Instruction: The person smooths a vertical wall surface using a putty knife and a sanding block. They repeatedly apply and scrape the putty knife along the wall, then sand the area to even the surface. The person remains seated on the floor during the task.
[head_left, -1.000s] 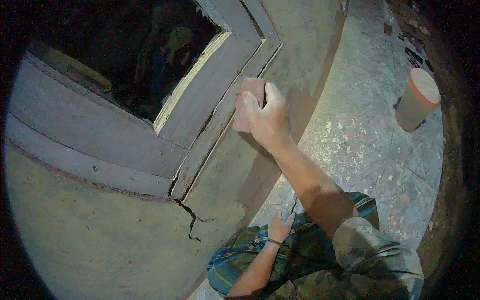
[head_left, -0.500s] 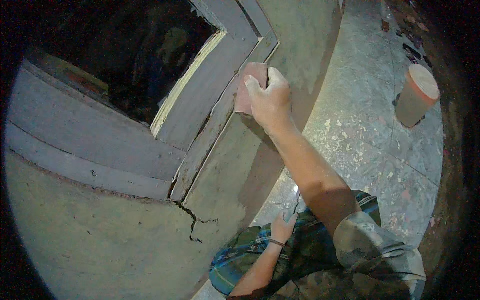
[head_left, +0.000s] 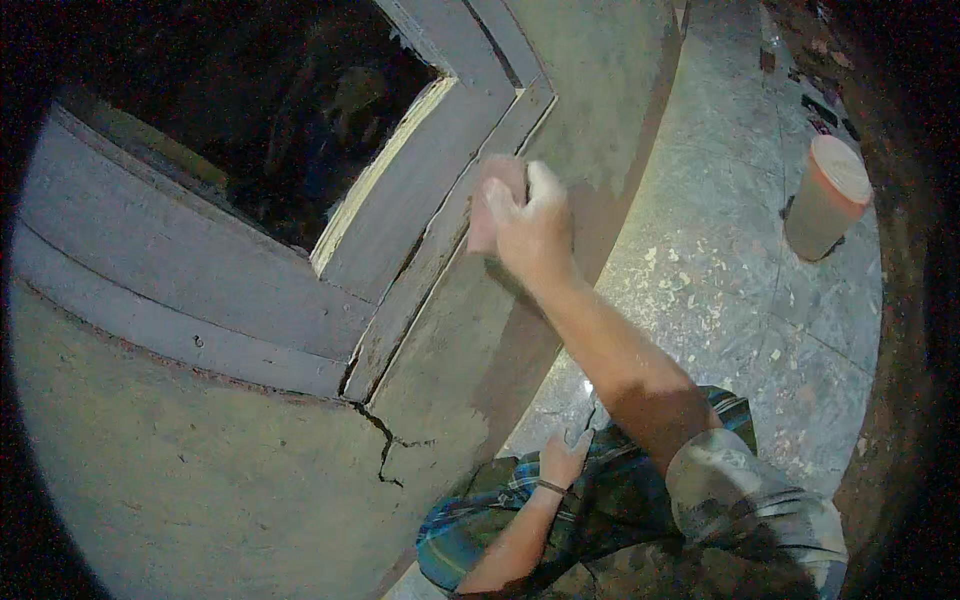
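My right hand [head_left: 532, 225] grips a piece of pinkish sandpaper [head_left: 490, 200], thumb on top, and holds it against the outer strip of the grey wooden window frame [head_left: 400, 225]. Pale dust coats its fingers. Where the sandpaper meets the wood is partly covered by the hand. My left hand [head_left: 563, 462], with a dark band at the wrist, rests low by my plaid-clad leg [head_left: 460, 530]. Its thumb and fingers are apart and nothing shows in them.
A jagged crack [head_left: 385, 445] runs down the plaster wall [head_left: 250, 480] from the frame's lower corner. A tall tub with an orange rim [head_left: 825, 205] stands on the paint-spotted floor [head_left: 710, 300] at right. Small debris lies beyond it. The window opening [head_left: 290, 110] is dark.
My right hand has slid a short way down along the frame strip with the sandpaper. My left hand has stayed in place. The view has shifted slightly.
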